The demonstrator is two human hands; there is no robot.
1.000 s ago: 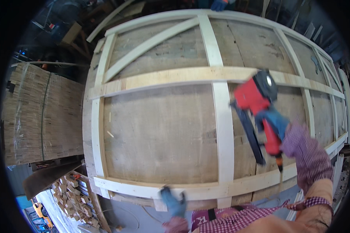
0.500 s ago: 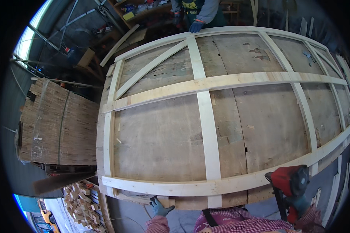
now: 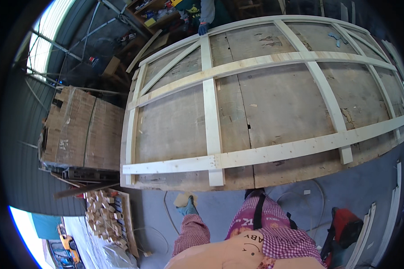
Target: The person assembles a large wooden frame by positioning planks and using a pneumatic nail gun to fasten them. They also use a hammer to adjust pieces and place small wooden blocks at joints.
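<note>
The red nail gun [image 3: 345, 226] is hanging low at the person's right side, its long axis running down and left, clear of the wooden frame panel [image 3: 265, 112]. The right hand holding it is hidden, grip impossible to judge. The gloved left hand [image 3: 189, 208] is dangling loosely curled below the panel's near edge, holding nothing.

Pale raw wood battens [image 3: 212, 130] over rough, stained board panel [image 3: 283, 107].
</note>
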